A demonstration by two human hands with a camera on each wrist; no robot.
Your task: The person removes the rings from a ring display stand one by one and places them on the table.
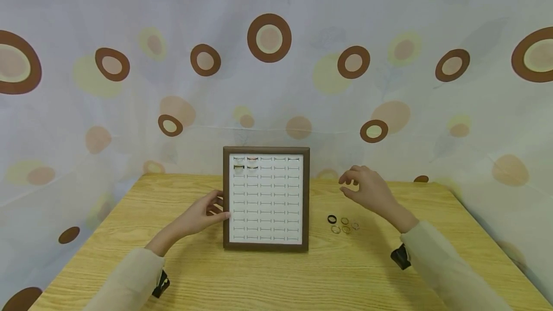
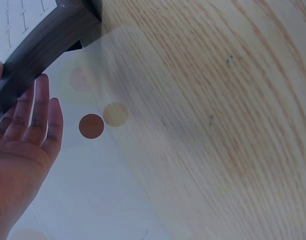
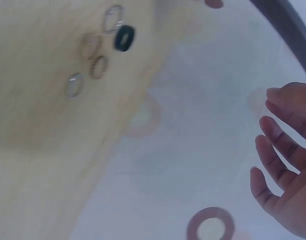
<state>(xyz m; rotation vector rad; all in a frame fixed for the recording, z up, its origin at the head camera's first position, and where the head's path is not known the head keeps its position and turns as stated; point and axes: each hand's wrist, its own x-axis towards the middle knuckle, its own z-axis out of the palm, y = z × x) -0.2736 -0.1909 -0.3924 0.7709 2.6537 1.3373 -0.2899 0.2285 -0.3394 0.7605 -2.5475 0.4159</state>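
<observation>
A brown-framed ring display board with white slotted rows leans upright mid-table; several rings sit in its top left slots. My left hand rests with straight fingers against the board's left edge; the left wrist view shows the palm beside the dark frame. My right hand hovers right of the board with fingers relaxed, holding nothing, and appears again in the right wrist view. Below it on the table lie a black ring and several thin metal rings.
The wooden table has light grain and stretches toward me. A pale curtain with brown and yellow circles hangs close behind and on both sides. Small black wrist cameras sit on both sleeves.
</observation>
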